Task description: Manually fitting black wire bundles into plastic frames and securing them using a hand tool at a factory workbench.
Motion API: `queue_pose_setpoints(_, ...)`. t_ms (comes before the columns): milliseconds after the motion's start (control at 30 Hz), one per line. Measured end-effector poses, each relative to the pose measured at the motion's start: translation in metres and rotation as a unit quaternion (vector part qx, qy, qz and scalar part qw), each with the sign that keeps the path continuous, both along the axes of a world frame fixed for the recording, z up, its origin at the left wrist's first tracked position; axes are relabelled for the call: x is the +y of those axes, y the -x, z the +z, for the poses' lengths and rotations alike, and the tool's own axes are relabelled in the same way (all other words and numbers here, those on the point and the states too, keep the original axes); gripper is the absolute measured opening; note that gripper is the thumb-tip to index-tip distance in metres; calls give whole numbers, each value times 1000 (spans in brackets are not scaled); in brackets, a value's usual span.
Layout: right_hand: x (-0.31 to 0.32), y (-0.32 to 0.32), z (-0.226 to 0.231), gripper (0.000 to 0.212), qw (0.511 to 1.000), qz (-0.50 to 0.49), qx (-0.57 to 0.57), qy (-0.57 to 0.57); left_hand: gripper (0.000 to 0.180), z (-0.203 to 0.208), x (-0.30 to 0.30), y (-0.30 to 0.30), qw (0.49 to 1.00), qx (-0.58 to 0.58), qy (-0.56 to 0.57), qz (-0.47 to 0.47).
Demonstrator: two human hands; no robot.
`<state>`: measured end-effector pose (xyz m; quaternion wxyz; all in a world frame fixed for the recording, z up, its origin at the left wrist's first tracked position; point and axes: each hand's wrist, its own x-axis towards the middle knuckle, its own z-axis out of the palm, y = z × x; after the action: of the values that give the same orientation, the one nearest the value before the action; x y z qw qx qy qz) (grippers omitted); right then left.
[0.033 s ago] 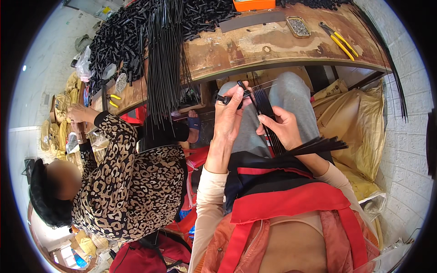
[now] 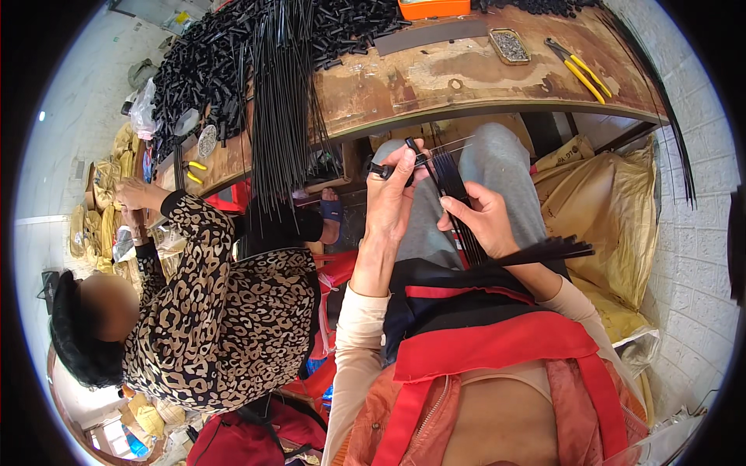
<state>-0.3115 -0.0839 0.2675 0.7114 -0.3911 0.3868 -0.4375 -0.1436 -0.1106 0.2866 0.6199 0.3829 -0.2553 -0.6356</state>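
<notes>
Closed around short black plastic tube fittings [image 2: 381,169] is my left hand [image 2: 394,190], raised over my lap below the bench edge. A few thin rods [image 2: 451,146] stretch from its fingers toward my right knee. My right hand [image 2: 489,221] pinches a bundle of thin black rods [image 2: 449,172] between thumb and fingers, just right of my left hand. Dark rod ends [image 2: 556,250] fan out over my right wrist. Exactly where the rods meet the fittings is hidden by my left fingers.
On the wooden bench [image 2: 396,87] lie yellow-handled pliers [image 2: 581,74], a small tray of metal pieces [image 2: 509,45], heaped black fittings [image 2: 198,85] and long black rods [image 2: 281,116]. A co-worker in a leopard-print top [image 2: 225,326] sits at left. Yellowish sacks [image 2: 602,210] stand at right.
</notes>
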Motion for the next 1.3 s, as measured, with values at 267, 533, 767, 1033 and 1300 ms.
queue_pose_setpoints(267,3,2,2,16,1000,6,13,8,37,8,18,7,999,-23,25,-5)
queue_pose_setpoints(533,-18,4,9,16,998,6,-18,52,34,8,14,9,999,-34,14,-3)
queue_pose_setpoints(767,-21,10,14,19,998,55,14,36,33,7,14,12,999,-44,6,-9)
queue_pose_setpoints(1033,-26,16,6,24,993,104,-62,-9,35,4,14,7,997,11,16,-74)
queue_pose_setpoints(1300,-28,21,0,20,990,115,-76,-15,42,-6,15,11,992,46,-15,-113)
